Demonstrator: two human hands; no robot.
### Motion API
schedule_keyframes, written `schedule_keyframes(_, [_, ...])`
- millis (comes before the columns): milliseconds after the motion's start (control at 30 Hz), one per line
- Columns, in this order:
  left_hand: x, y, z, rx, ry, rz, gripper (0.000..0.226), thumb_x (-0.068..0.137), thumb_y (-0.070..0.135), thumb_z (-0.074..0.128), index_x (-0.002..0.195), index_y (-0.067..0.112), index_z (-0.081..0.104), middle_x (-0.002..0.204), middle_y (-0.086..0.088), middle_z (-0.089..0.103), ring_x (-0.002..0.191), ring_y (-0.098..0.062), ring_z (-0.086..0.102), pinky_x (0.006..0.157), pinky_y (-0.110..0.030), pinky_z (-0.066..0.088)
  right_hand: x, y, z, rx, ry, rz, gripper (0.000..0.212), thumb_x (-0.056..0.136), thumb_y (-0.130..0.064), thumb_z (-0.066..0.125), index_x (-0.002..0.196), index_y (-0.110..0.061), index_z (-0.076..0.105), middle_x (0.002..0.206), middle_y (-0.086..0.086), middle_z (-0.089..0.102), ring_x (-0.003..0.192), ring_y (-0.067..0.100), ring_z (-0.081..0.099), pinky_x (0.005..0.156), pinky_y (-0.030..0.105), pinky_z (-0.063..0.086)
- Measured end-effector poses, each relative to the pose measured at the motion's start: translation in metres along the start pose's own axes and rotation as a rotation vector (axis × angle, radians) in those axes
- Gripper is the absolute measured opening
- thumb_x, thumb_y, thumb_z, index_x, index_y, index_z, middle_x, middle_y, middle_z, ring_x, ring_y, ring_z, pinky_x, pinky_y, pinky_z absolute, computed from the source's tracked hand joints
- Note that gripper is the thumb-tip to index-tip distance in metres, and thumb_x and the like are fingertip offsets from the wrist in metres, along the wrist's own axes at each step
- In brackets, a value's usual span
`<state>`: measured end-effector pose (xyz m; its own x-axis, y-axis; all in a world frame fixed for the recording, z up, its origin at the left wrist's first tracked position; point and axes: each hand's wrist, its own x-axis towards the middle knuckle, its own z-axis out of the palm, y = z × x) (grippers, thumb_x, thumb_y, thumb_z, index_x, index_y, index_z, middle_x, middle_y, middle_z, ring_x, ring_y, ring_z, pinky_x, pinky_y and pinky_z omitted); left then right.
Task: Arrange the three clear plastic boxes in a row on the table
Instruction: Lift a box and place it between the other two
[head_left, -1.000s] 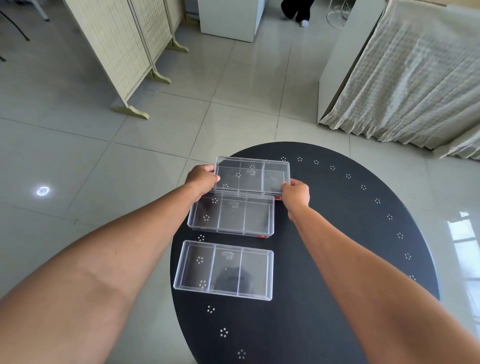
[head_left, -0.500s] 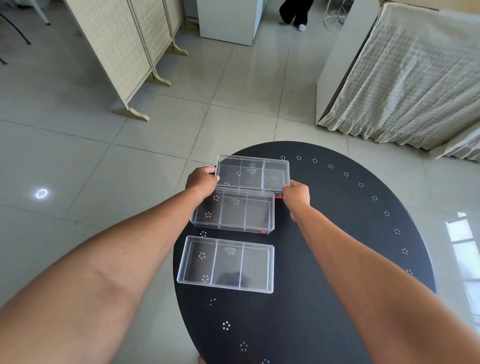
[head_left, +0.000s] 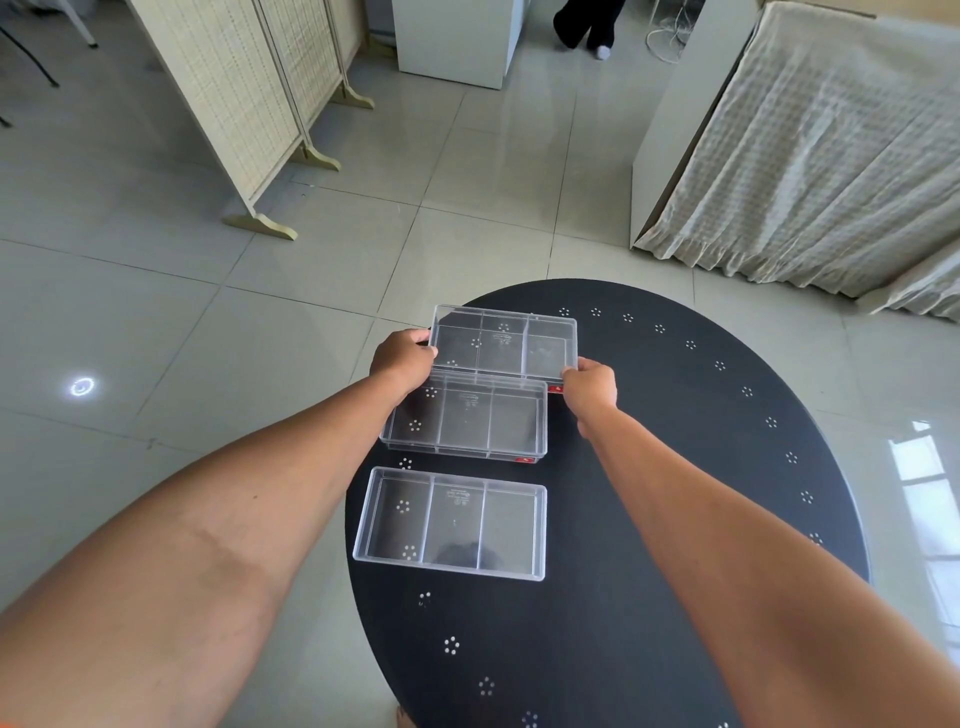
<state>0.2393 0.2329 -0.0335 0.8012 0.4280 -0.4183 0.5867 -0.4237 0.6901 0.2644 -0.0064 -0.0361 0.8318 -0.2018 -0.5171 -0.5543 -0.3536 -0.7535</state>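
Three clear plastic boxes with three compartments each lie in a line running away from me on the round black table (head_left: 675, 467). The far box (head_left: 504, 343) is gripped at both short ends: my left hand (head_left: 402, 358) holds its left end and my right hand (head_left: 589, 387) its right near corner. Its near edge overlaps the far edge of the middle box (head_left: 465, 421). The near box (head_left: 452, 522) rests flat by itself, a small gap from the middle one.
The boxes sit close to the table's left edge; its right half shows only white dot marks. On the tiled floor beyond stand a folding screen (head_left: 249, 93), a white cabinet (head_left: 457, 36) and a cloth-covered unit (head_left: 810, 140). A person's legs (head_left: 592, 23) show at the top.
The far box, held in both hands, has shifted slightly away from me over the middle box. The other two boxes keep their places on the table.
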Motion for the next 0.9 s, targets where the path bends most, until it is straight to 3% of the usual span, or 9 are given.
schedule_keyframes(100, [-0.001,0.001,-0.001,0.031,0.0,0.013,0.047,0.094,0.024,0.055,0.14,0.02,0.054,0.143,-0.005,0.059,0.128,-0.026,0.057,0.104,-0.031,0.042,0.0,-0.001,-0.001,-0.003,-0.004,0.002,0.029,0.093,-0.01,0.044,0.108,-0.017,0.068,0.103,0.006,0.072,0.077,0.02,0.055,0.061,0.026,0.044])
schedule_keyframes(233, [-0.007,0.0,-0.003,0.039,0.021,0.025,0.049,0.094,0.029,0.055,0.142,0.022,0.051,0.145,-0.004,0.057,0.129,-0.026,0.056,0.106,-0.035,0.043,-0.003,0.001,-0.002,-0.009,0.015,0.019,0.028,0.092,-0.017,0.049,0.115,-0.006,0.062,0.09,0.005,0.062,0.082,0.025,0.05,0.062,0.028,0.04])
schedule_keyframes(367, [-0.014,-0.004,-0.01,0.017,0.032,0.012,0.053,0.092,0.029,0.056,0.144,0.021,0.048,0.148,-0.004,0.053,0.133,-0.026,0.053,0.107,-0.034,0.041,-0.01,0.002,-0.004,0.001,0.02,0.041,0.061,0.097,-0.026,0.05,0.153,-0.012,0.032,0.149,0.004,0.048,0.13,0.029,0.049,0.087,0.03,0.036])
schedule_keyframes(500, [-0.022,-0.013,-0.018,-0.012,0.025,-0.041,0.06,0.091,0.03,0.06,0.147,0.018,0.044,0.15,-0.007,0.05,0.134,-0.027,0.051,0.108,-0.034,0.04,-0.02,0.004,-0.005,0.022,0.033,0.071,0.066,0.097,-0.031,0.052,0.154,-0.011,0.027,0.147,0.006,0.048,0.128,0.031,0.05,0.083,0.032,0.038])
schedule_keyframes(567, [-0.027,-0.018,-0.022,-0.031,0.025,-0.072,0.063,0.089,0.03,0.063,0.147,0.016,0.044,0.151,-0.007,0.049,0.135,-0.027,0.05,0.109,-0.034,0.038,-0.028,0.006,-0.005,0.048,0.005,0.084,0.048,0.094,-0.03,0.054,0.138,-0.011,0.048,0.113,0.007,0.062,0.097,0.029,0.059,0.072,0.03,0.04])
schedule_keyframes(600, [-0.03,-0.021,-0.023,-0.041,0.02,-0.086,0.064,0.088,0.03,0.065,0.147,0.015,0.043,0.151,-0.008,0.048,0.135,-0.028,0.05,0.11,-0.035,0.039,-0.031,0.009,-0.003,0.051,-0.005,0.086,0.025,0.092,-0.03,0.055,0.11,-0.013,0.059,0.086,0.005,0.057,0.073,0.024,0.053,0.062,0.028,0.036])
schedule_keyframes(633, [-0.032,-0.024,-0.024,-0.048,0.012,-0.099,0.065,0.088,0.03,0.065,0.147,0.014,0.043,0.151,-0.008,0.048,0.135,-0.028,0.05,0.111,-0.035,0.04,-0.036,0.011,-0.002,0.056,-0.016,0.081,0.017,0.09,-0.029,0.056,0.081,-0.015,0.053,0.068,0.002,0.044,0.058,0.021,0.039,0.055,0.026,0.029])
schedule_keyframes(667, [-0.035,-0.028,-0.025,-0.053,0.005,-0.112,0.066,0.087,0.029,0.066,0.147,0.012,0.043,0.15,-0.009,0.048,0.134,-0.029,0.051,0.111,-0.037,0.041,-0.039,0.014,0.0,0.057,-0.038,0.08,0.031,0.089,-0.029,0.057,0.066,-0.018,0.039,0.061,0.0,0.034,0.054,0.019,0.028,0.052,0.026,0.023])
schedule_keyframes(900, [-0.055,-0.052,-0.024,-0.141,-0.004,-0.193,0.056,0.089,0.024,0.067,0.14,0.006,0.051,0.127,-0.015,0.064,0.107,-0.031,0.065,0.089,-0.039,0.057,-0.065,0.028,0.01,-0.026,-0.059,0.017,0.038,0.089,-0.016,0.052,0.058,-0.019,0.031,0.057,-0.001,0.026,0.057,0.018,0.023,0.055,0.029,0.023])
